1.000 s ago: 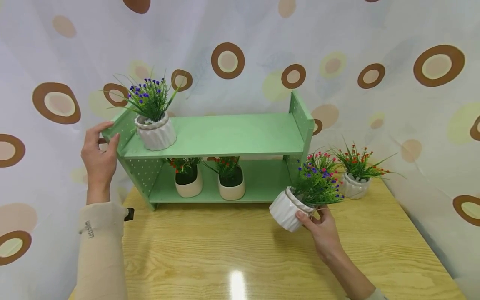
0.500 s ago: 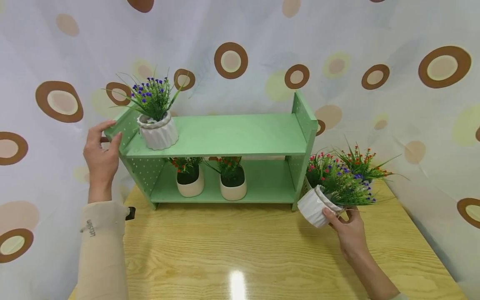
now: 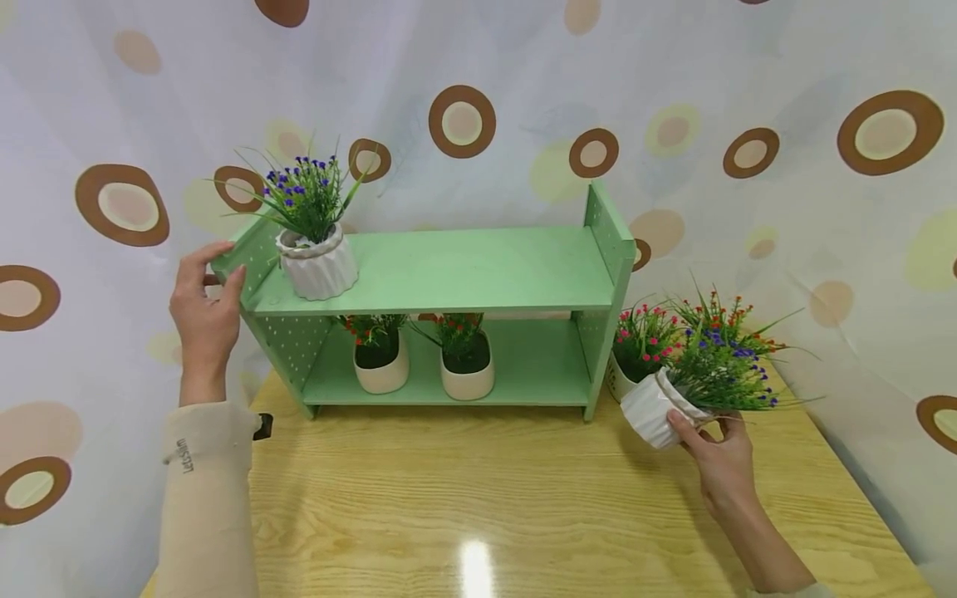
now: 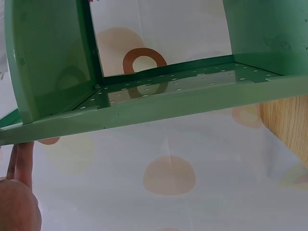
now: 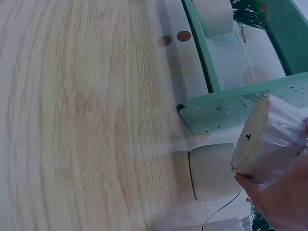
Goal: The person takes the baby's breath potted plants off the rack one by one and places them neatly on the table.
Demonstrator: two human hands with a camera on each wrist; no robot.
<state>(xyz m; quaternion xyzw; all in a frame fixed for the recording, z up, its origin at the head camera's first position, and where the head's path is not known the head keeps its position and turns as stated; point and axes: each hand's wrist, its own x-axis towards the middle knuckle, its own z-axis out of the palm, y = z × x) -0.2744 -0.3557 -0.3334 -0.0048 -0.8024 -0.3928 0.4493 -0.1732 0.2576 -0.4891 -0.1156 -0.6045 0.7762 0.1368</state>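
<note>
My right hand (image 3: 723,465) grips a white fluted flowerpot (image 3: 655,409) with blue-purple flowers (image 3: 719,365), tilted and held above the table to the right of the shelf. In the right wrist view the pot's underside (image 5: 254,130) shows a small dark mark. My left hand (image 3: 205,316) holds the upper front corner of the green shelf (image 3: 478,266) at its left side panel. The left wrist view shows fingers (image 4: 24,163) against that panel's edge. Close by on the top board stands another white fluted pot (image 3: 320,267) with purple flowers.
Two cream pots, one at left (image 3: 381,370) and one at right (image 3: 468,378), stand on the lower board with red flowers. Right of the shelf, a pink-flowered plant (image 3: 645,340) and a red-flowered plant (image 3: 721,320) stand on the wooden table (image 3: 419,498).
My right hand has carried the tilted pot rightward, from in front of the shelf's right end to before the pink- and red-flowered plants. The left hand keeps its place on the shelf.
</note>
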